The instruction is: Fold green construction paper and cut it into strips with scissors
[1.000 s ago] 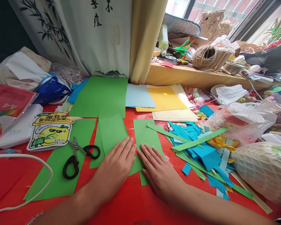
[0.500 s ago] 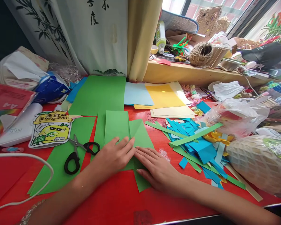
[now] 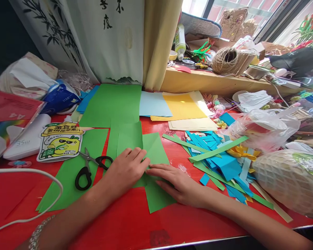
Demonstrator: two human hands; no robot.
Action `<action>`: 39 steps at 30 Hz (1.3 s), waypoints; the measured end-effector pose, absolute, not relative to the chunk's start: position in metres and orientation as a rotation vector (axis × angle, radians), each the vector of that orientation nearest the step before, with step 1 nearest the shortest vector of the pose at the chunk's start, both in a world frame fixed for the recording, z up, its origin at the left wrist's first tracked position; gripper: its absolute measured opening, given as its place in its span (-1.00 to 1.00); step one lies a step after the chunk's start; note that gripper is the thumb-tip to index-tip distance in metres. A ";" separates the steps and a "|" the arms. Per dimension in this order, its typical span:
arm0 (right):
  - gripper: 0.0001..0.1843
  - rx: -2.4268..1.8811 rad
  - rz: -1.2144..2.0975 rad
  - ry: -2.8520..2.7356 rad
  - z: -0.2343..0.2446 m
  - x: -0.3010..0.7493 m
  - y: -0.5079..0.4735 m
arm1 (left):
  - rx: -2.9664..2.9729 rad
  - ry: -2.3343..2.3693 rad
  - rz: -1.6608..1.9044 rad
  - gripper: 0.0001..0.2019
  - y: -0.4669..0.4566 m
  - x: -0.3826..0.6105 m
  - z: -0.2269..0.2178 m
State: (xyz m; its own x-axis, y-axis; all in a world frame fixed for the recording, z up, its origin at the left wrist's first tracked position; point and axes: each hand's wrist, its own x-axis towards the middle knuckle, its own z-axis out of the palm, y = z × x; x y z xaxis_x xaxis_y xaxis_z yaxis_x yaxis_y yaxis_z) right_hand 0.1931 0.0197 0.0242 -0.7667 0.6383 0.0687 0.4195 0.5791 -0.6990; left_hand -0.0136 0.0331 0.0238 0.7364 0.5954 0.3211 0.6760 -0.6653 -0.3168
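Observation:
My left hand [image 3: 129, 166] is closed on the edge of a folded sheet of green paper [image 3: 130, 133], its fingers curled and its thumb out of sight. Beside it my right hand [image 3: 176, 184] lies with fingers stretched out over a second green sheet [image 3: 153, 147], which reaches toward the front under the palm. The fingertips of both hands nearly meet where the two sheets adjoin. Just left of my left hand, black-handled scissors [image 3: 86, 173] lie spread on more green paper [image 3: 59, 192]. The part of the paper under my hands is hidden.
Large green sheets [image 3: 122, 100], light blue paper [image 3: 153, 104] and yellow paper [image 3: 184, 106] lie at the back. Cut paper strips [image 3: 224, 163] are heaped on the right, near a net-wrapped bundle [image 3: 289, 180]. At left are a lemon-printed pouch [image 3: 59, 142] and a white cable [image 3: 56, 180].
My left hand has curled its fingers more and pulled in slightly. The front green sheet has shifted a little left, and my right hand has moved slightly with it.

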 end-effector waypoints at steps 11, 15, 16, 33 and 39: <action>-0.52 -1.017 1.855 -1.387 0.030 0.198 0.025 | -2.323 -0.518 -1.080 -0.88 0.006 -0.022 0.049; -0.45 -1.004 1.784 -1.358 0.032 0.199 0.033 | -2.421 -0.440 -0.725 -0.90 0.011 -0.021 0.043; -0.40 -1.025 1.687 -1.388 0.031 0.201 0.036 | -2.429 -0.416 -0.646 -0.90 0.014 -0.021 0.042; -0.33 -1.499 0.312 -2.533 0.018 0.194 0.033 | -2.126 -1.842 -0.134 -0.46 0.062 -0.056 0.011; -0.33 -1.563 0.123 -2.585 0.017 0.186 0.031 | -2.151 -1.976 -0.153 -0.39 0.064 -0.053 0.010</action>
State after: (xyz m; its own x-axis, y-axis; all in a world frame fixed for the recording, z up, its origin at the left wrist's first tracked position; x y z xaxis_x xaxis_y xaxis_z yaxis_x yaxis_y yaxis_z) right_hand 0.1857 0.0311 0.0174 -0.4603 0.8858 0.0585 0.8762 0.4639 -0.1303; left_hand -0.0527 0.0644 0.0098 0.0923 0.9708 0.2216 0.9933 -0.0743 -0.0882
